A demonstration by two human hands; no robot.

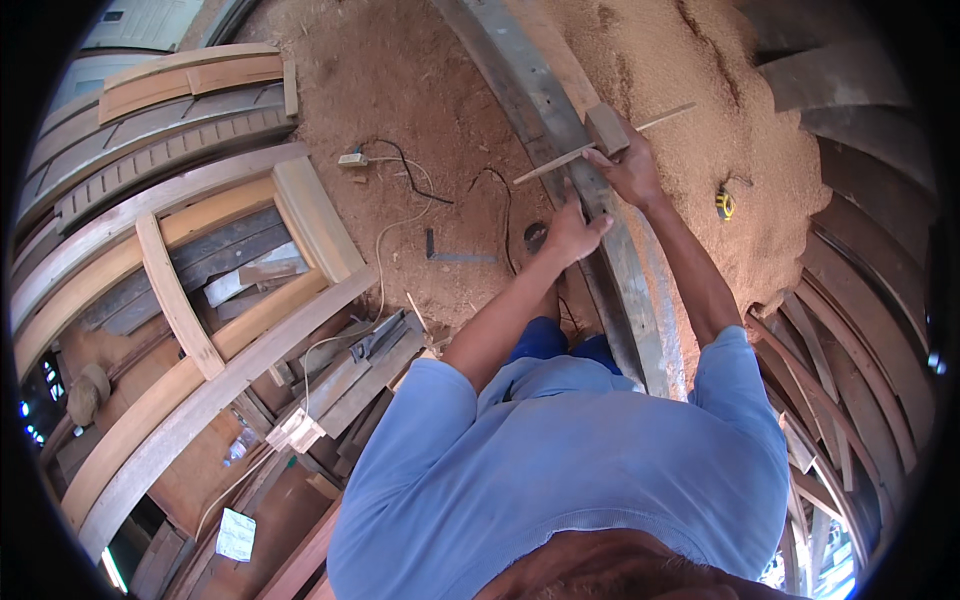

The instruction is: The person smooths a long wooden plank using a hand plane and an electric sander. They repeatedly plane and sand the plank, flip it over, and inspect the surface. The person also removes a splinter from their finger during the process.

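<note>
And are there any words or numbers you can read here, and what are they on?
None I can read clearly.
White paper sheet, lower left: marks like writing, too small and blurred to read.
Yellow and black tape measure: any print is too small to read.
Wooden block at the right hand: no writing shows.

head-worn fisheye looks steeply down, from near.

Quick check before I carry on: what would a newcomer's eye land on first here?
The blue shirt, filling the lower middle. Next, the long beam above it, with the right hand holding a block where a thin strip crosses, and the left hand nearer the body. The yellow tape measure also pops, on tan ground at right.
</note>
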